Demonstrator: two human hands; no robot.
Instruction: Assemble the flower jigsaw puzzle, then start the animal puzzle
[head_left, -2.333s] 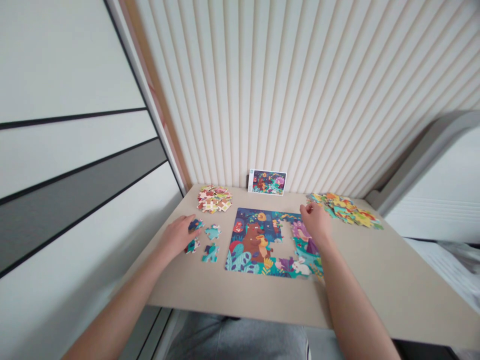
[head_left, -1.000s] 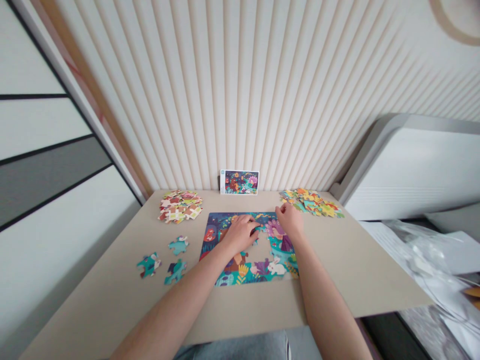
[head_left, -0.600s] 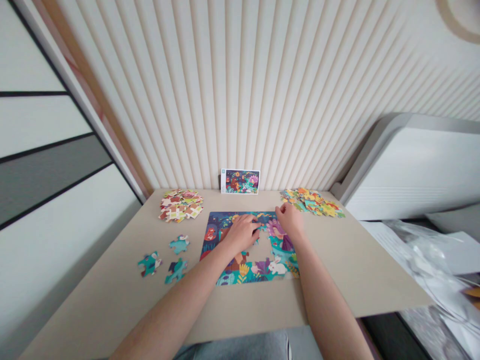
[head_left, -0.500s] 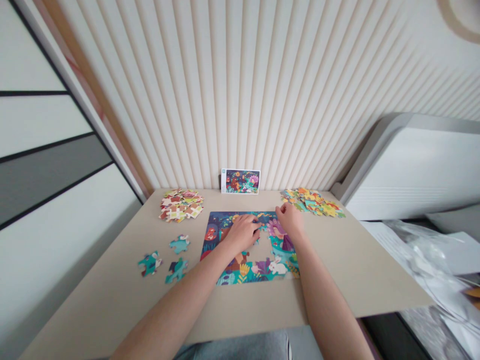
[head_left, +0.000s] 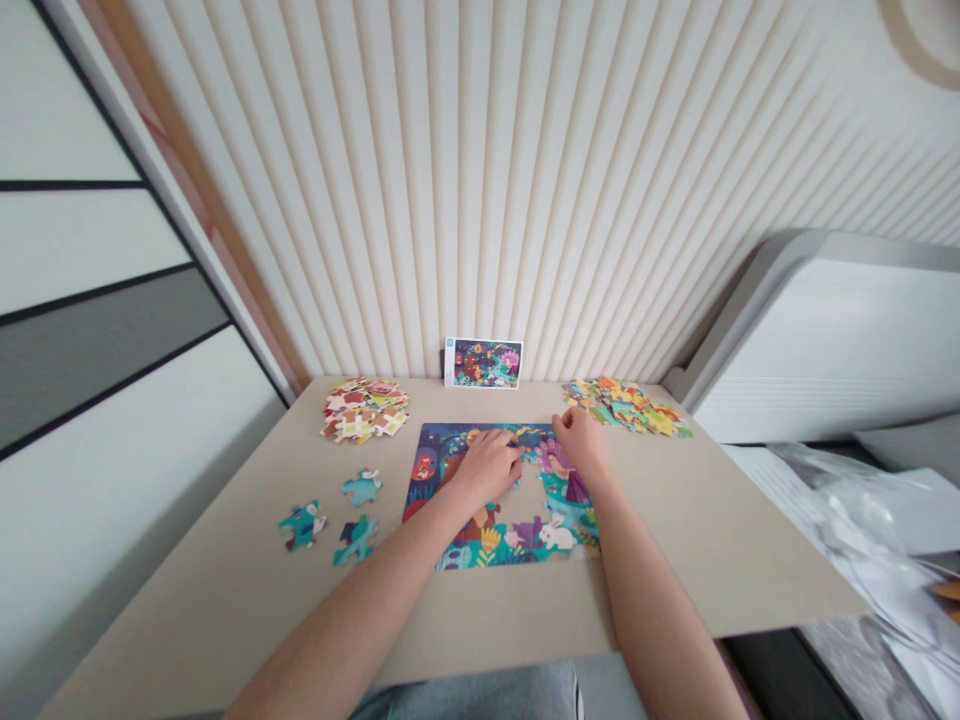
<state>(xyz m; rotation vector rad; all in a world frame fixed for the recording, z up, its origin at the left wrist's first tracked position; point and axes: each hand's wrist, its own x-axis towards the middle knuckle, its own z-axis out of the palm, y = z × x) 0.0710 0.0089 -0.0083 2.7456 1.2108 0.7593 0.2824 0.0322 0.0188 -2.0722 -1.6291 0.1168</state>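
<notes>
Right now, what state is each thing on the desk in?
Jigsaw puzzle: partly assembled, centre-right unfilled.
Left hand: resting on the puzzle's upper part.
Right hand: fingers bunched at the puzzle's upper edge.
Three loose pieces: lying apart, left of the puzzle.
Red-toned pieces: heaped.
Yellow-toned pieces: heaped.
Picture card: upright against the ribbed wall.

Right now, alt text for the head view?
Left hand and right hand rest on a part-built jigsaw puzzle with a gap at right, on a beige table. Loose pieces lie to its left, two piles behind, and a picture card leans on the ribbed wall.
</notes>
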